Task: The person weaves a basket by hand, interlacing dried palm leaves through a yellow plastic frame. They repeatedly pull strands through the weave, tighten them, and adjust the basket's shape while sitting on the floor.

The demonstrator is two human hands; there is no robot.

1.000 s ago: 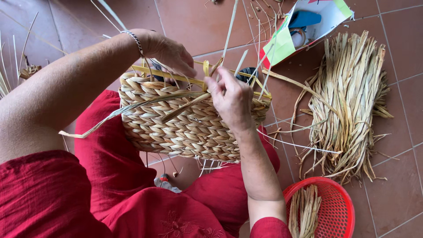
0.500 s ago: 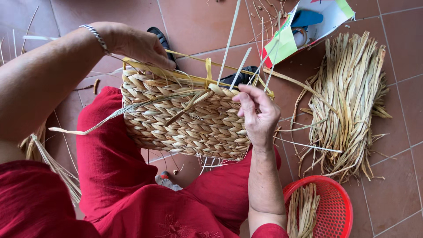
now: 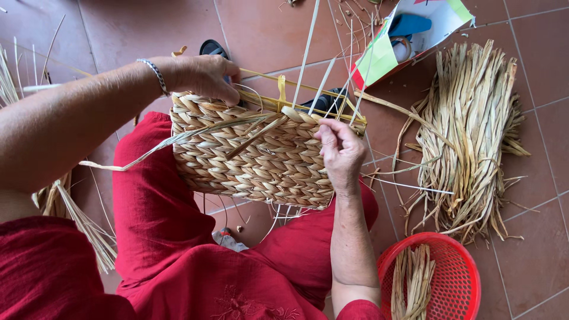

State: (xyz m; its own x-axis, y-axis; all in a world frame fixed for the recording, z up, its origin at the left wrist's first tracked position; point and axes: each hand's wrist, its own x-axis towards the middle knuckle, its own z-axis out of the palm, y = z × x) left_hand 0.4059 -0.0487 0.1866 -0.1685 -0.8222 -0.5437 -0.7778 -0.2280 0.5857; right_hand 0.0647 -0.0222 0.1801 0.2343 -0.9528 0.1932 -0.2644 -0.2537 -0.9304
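Since a moment ago the left hand (image 3: 201, 76) has slid back along the rim of the one woven basket (image 3: 261, 151), fingers curled over its far-left edge; the right hand (image 3: 341, 148) now pinches a pale strand at the rim's right. The basket rests on the lap, its inside hidden. Right of it: one straw bundle (image 3: 474, 130) and one red plastic basket (image 3: 450, 278), cut off below.
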